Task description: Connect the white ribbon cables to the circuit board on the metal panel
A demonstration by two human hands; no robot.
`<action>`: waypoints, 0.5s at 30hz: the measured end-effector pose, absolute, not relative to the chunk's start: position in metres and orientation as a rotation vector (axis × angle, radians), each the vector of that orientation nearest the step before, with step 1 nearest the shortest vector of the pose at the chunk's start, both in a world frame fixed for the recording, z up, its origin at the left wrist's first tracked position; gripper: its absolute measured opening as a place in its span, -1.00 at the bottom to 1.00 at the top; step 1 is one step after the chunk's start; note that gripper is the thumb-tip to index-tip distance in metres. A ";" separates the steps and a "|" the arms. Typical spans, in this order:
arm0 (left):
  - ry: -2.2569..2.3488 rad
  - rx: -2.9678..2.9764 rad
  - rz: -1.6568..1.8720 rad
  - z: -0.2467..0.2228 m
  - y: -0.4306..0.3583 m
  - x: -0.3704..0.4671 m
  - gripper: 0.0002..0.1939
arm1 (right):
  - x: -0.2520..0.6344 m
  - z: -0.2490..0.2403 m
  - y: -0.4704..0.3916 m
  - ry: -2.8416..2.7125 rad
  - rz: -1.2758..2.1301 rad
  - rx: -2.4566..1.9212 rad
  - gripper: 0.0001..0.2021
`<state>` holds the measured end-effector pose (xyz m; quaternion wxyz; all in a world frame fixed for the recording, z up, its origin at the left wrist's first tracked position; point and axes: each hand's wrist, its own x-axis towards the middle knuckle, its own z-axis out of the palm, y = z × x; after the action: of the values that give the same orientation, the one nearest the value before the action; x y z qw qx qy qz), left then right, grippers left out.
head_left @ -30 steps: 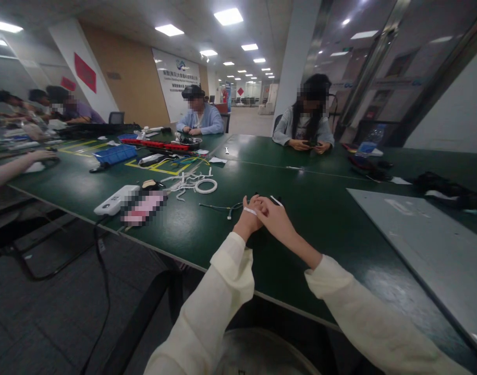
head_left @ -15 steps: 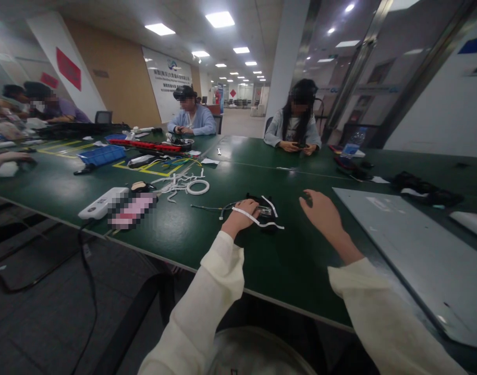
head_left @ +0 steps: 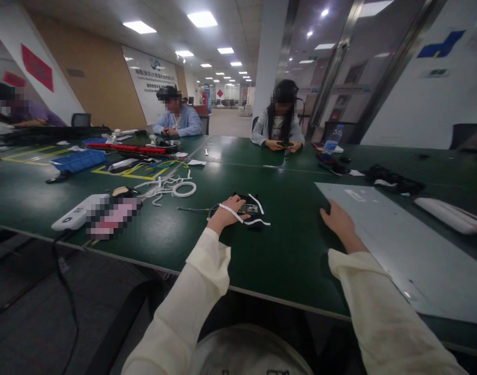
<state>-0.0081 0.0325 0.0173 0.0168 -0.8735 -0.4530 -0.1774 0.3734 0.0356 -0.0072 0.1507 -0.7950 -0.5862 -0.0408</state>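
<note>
My left hand (head_left: 225,214) rests over the left side of a small black device (head_left: 257,226) with an exposed circuit board (head_left: 249,209), its fingers curved round that side and covering part of it. White strips (head_left: 256,203) stick out from the device and cross the back of the hand. A thin dark cable (head_left: 193,210) runs leftward from it along the green tabletop. Off to the right, my right hand (head_left: 341,225) is open over the left edge of a grey panel (head_left: 382,239), thumb and fingers apart, holding nothing.
A white ring (head_left: 184,189) and several white strips (head_left: 163,188) lie left of the device, beside a pixelated pink object (head_left: 115,217) and a white power bank-like box (head_left: 80,211). Farther back are a blue tray (head_left: 77,161), a bottle (head_left: 332,139) and two seated people (head_left: 279,125).
My right hand has moved rightward, away from the device, to the grey panel's edge. My left hand stays on the device. The whole view has turned slightly right.
</note>
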 end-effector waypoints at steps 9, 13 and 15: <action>-1.370 -2.701 -0.551 0.014 0.046 -0.013 -0.46 | 0.371 -0.007 0.037 -1.587 -0.015 -2.202 -0.48; -1.414 -2.663 -0.626 0.013 0.046 -0.014 -0.49 | 0.364 -0.006 0.037 -1.561 0.036 -2.121 -0.51; -1.446 -2.645 -0.656 0.014 0.046 -0.013 -0.52 | 0.357 -0.005 0.036 -1.577 0.057 -2.048 -0.53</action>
<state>-0.0133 0.0461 0.0139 0.0282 -0.8571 -0.4685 -0.2125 0.3571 0.0362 -0.0048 0.2747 -0.7617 -0.5864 0.0214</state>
